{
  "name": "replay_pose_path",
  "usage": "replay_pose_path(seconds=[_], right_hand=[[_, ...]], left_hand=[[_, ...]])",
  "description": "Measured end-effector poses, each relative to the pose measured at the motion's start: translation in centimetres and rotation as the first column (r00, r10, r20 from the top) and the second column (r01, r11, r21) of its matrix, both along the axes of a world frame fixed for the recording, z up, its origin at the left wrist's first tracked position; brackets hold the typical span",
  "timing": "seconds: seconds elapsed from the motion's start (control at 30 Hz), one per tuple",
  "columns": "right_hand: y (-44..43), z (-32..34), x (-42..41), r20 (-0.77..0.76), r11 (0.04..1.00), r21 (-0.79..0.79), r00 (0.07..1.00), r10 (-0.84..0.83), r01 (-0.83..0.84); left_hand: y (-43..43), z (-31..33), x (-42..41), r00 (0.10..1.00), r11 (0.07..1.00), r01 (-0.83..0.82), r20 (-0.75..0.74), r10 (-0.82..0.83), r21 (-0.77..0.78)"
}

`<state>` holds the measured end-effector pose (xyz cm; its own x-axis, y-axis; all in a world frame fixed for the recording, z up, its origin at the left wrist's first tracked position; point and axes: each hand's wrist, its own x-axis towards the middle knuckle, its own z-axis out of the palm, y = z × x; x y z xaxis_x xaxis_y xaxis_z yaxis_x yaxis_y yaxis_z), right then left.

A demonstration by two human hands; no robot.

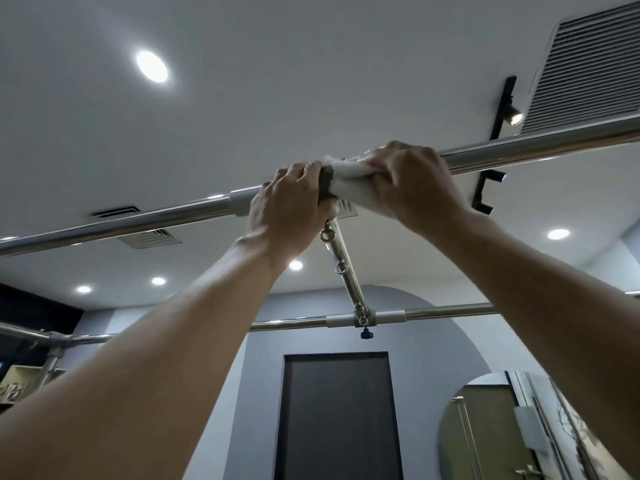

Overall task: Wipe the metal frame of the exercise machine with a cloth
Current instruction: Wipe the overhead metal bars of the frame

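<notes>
Overhead, nearest: left hand [287,199] clasped round the polished round frame bar [519,150] at the cloth's left end. The right hand [412,181], just beside it, is clenched on the soft white cloth [349,187], which is wrapped about the bar. A grey sleeve [239,200] is fitted on the bar, touching the left hand. Behind: slanted rod [341,268] with brass eyelets, joined to a second bar [450,311]; black knob [366,336] beneath. Farthest: louvred vent [581,67], dark door [337,417], rounded mirror [502,431].

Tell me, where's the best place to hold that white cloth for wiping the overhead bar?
Grip the white cloth where it wraps the overhead bar, coming from below with fingers curled over the top, as the right hand does. The bar is round and overhead, so an encircling hold probably presses cloth all round it.
</notes>
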<state>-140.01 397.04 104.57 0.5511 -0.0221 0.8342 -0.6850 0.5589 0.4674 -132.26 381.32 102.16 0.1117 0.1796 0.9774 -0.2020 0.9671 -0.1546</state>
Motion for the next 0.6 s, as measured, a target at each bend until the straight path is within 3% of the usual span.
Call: replay_pose_path(seconds=[0.23,0.43,0.6], right_hand=[[-3.1,2.7,2.6,0.218,0.993,-0.111,0.976,0.001,0.024],[-4.7,0.5,3.5,0.17,0.998,-0.027,0.984,0.055,-0.051],[-4.5,1.5,4.1,0.22,0.999,-0.038,0.975,-0.016,0.025]], left_hand=[[-2.3,0.2,0.5,0.992,0.992,0.124,0.035,-0.124,-0.001],[-6.2,-1.1,0.5,0.987,0.988,0.157,-0.015,-0.157,-0.003],[-7.7,-1.0,0.8,0.994,0.995,0.105,0.006,-0.105,-0.004]])
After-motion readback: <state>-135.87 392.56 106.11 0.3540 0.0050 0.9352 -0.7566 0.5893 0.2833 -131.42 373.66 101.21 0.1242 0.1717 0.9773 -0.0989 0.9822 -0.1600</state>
